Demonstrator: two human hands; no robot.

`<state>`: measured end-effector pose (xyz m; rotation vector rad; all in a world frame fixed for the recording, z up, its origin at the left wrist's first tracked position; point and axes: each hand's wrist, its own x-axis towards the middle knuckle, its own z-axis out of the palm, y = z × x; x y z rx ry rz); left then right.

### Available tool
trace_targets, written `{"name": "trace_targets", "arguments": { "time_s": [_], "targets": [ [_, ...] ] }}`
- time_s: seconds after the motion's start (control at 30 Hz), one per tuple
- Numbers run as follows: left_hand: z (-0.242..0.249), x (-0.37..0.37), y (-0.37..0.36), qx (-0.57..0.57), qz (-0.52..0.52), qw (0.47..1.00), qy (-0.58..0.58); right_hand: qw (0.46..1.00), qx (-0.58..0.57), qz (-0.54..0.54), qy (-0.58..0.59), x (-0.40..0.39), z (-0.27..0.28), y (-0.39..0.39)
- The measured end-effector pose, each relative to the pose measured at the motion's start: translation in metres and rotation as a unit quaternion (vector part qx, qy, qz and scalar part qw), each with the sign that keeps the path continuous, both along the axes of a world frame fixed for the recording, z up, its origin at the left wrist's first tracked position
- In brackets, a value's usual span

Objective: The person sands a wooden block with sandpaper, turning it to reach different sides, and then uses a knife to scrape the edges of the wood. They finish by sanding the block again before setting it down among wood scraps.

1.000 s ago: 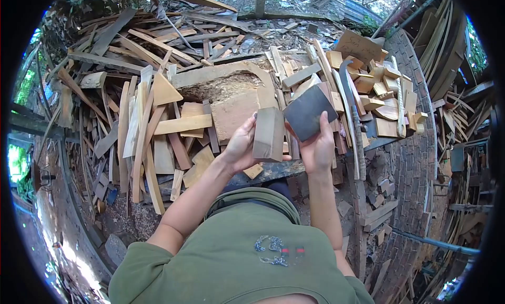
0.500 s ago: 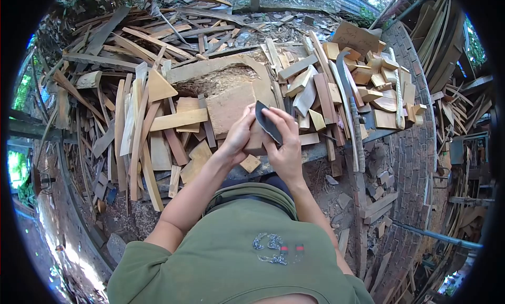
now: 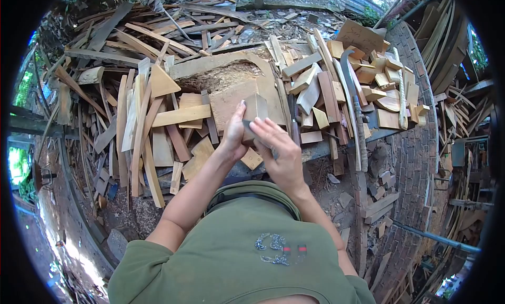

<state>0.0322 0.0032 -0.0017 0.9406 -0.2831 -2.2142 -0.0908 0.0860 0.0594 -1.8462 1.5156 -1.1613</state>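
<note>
A small wooden block (image 3: 255, 107) with angled faces stands up between my hands, above the worn wooden work surface (image 3: 223, 105). My left hand (image 3: 234, 130) is wrapped round its left side, thumb up along the edge. On the near part of the block lies a dark sheet (image 3: 249, 128), like sandpaper, mostly covered by my fingers. My right hand (image 3: 279, 144) presses that sheet against the wood with its fingers together. The lower part of the block is hidden by both hands.
Long offcuts (image 3: 138, 125) are piled at the left. Many small blocks (image 3: 388, 101) lie at the right beside a curved blade (image 3: 348, 75). A cardboard piece (image 3: 360, 36) with writing stands behind them. A brick strip (image 3: 415, 162) runs along the right.
The dark sheet, upright and curved before, is now lower and largely under my right fingers. My right hand has moved down and flattened; more of the block's upper part shows.
</note>
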Motion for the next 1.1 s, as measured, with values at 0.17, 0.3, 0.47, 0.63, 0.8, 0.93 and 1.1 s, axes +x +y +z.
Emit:
{"name": "trace_targets", "arguments": {
  "time_s": [0.17, 0.3, 0.47, 0.63, 0.8, 0.93, 1.1],
  "targets": [
    [-0.010, -0.016, 0.010, -0.095, 0.019, 0.994, -0.049, 0.996, -0.050, -0.062, 0.031, -0.020, -0.028, -0.040],
    [0.002, -0.003, -0.003, -0.003, -0.006, 1.000, -0.009, 1.000, 0.001, 0.021, 0.006, -0.004, -0.017, -0.015],
    [-0.019, -0.013, -0.004, -0.045, 0.003, 0.999, -0.030, 0.994, 0.036, -0.016, -0.105, -0.014, -0.027, -0.042],
    [-0.008, -0.018, -0.008, -0.048, -0.010, 0.999, 0.022, 0.998, 0.022, -0.014, -0.048, -0.018, -0.026, -0.032],
    [-0.009, -0.011, -0.013, -0.070, -0.039, 0.994, -0.080, 0.999, -0.029, -0.021, -0.033, -0.019, -0.031, -0.044],
    [0.002, -0.020, -0.004, -0.106, -0.044, 0.990, -0.082, 0.997, -0.014, -0.057, -0.039, -0.031, -0.025, -0.049],
    [0.021, -0.010, -0.009, -0.045, -0.043, 0.989, -0.137, 0.996, -0.045, 0.035, 0.068, -0.015, -0.020, -0.018]
  ]
}}
